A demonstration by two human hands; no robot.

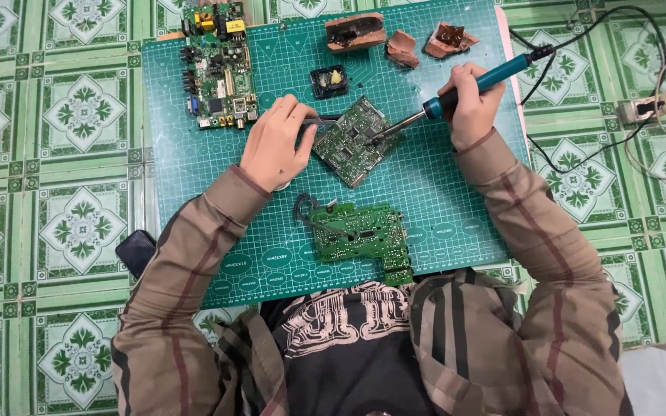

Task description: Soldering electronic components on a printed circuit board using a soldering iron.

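A small green circuit board [352,140] lies tilted on the cutting mat [194,162], between the two hands. The left hand [275,146] rests just left of the board, its fingers [302,123] pinched together on thin tweezers [324,120] whose tips reach the board's upper left edge. The right hand [472,104] sits up and right of the board, fingers wrapped tight around a blue-handled soldering iron [464,91]; its metal tip slants down to touch the middle of the board.

Below the board, near the person's chest, lies a second green board [360,235] with dark wires at its left end. A larger board [217,65] lies at the mat's upper left. A small black tray [329,81] sits just above the worked board, with three brown broken pieces [356,32] along the top edge. The iron's black cord [580,46] runs right to a power strip [653,106] on the tiled floor [55,115]. A dark phone [135,250] lies off the mat beside the left sleeve.
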